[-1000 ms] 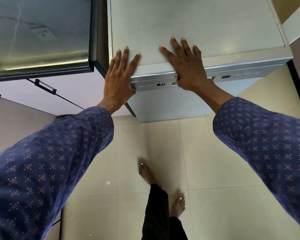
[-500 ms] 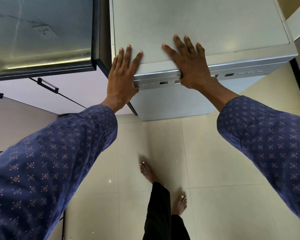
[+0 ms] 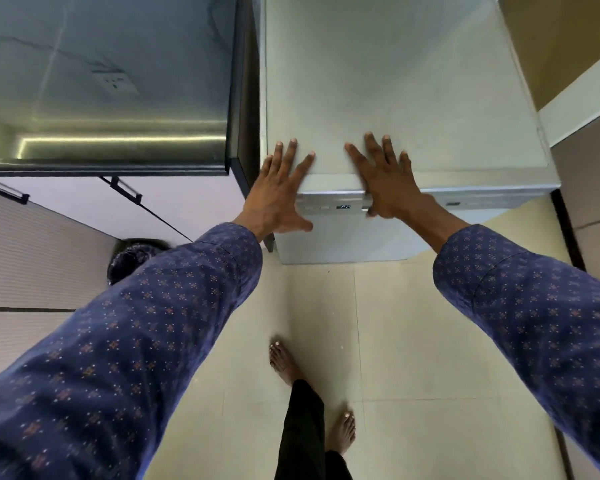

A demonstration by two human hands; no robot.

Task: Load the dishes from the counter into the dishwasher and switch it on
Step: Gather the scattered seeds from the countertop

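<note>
The grey dishwasher [image 3: 413,81] stands ahead with its door closed. Its control strip [image 3: 333,206] runs along the top front edge, and a small blue display [image 3: 344,206] is lit there. My left hand [image 3: 279,192] lies flat on the left front corner, fingers straight over the top, thumb hanging below the strip. My right hand [image 3: 385,178] rests spread on the top, and its thumb touches the strip just right of the display. No dishes are in sight.
A dark glossy counter [image 3: 101,81] lies to the left, with white cupboard doors and black handles [image 3: 125,190] under it. A dark bin [image 3: 132,258] sits low on the left. Beige floor tiles [image 3: 413,341] and my bare feet are below.
My left thumb has dropped from the panel's edge to below the strip. The display shows lit digits. Both hands stay on the dishwasher top.
</note>
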